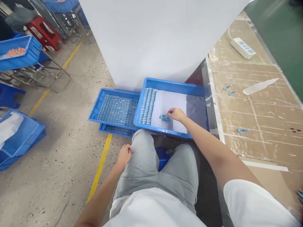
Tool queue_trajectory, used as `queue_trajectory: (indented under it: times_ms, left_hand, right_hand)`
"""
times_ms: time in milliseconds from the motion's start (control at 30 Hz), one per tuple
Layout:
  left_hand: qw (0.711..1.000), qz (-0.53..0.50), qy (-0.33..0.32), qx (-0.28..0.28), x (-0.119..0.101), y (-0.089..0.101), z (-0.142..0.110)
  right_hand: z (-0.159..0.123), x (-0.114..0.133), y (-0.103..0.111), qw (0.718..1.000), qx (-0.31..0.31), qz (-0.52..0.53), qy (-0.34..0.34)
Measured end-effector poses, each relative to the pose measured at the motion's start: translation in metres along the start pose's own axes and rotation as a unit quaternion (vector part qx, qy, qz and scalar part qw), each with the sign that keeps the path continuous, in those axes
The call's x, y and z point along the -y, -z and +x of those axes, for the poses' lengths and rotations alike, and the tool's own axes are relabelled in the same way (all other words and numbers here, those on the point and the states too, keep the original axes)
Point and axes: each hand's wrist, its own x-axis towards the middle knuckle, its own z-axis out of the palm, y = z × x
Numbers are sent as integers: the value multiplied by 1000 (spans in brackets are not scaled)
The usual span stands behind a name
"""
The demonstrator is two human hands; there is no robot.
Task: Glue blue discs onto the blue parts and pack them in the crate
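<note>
My right hand (176, 114) reaches over the blue tray (170, 130) in front of me, thumb and fingers pinched together. Whatever sits between those fingertips is too small to make out. Just left of them lies a loose pile of small blue pieces (163, 117) on a white sheet (174, 101). Along the tray's left side, similar pieces stand in neat rows (147, 106). My left hand (125, 154) rests against my left thigh with its fingers curled in, and no object shows in it.
A second blue tray (94, 111), filled with rows, stands to the left on another tray. On the right, a film-covered table (236, 113) bears several blue pieces, a white flat blade-like piece (260, 86) and a power strip (243, 48). A white panel (163, 37) rises behind.
</note>
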Motion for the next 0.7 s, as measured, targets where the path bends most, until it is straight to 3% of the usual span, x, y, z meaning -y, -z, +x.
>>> queue_trajectory:
  times_ms: [167, 300, 567, 700]
  left_hand:
    - [997, 10, 55, -46, -25, -14, 46]
    - [990, 29, 117, -66, -50, -31, 65]
    - [974, 50, 204, -90, -64, -32, 97]
    - [972, 54, 208, -99, -66, -30, 104]
  right_hand:
    - [15, 31, -30, 999, 16, -31, 19]
    - [29, 40, -38, 997, 41, -50, 35]
    - [50, 28, -25, 991, 96, 13, 87]
    - [81, 19, -2, 991, 53, 81, 93]
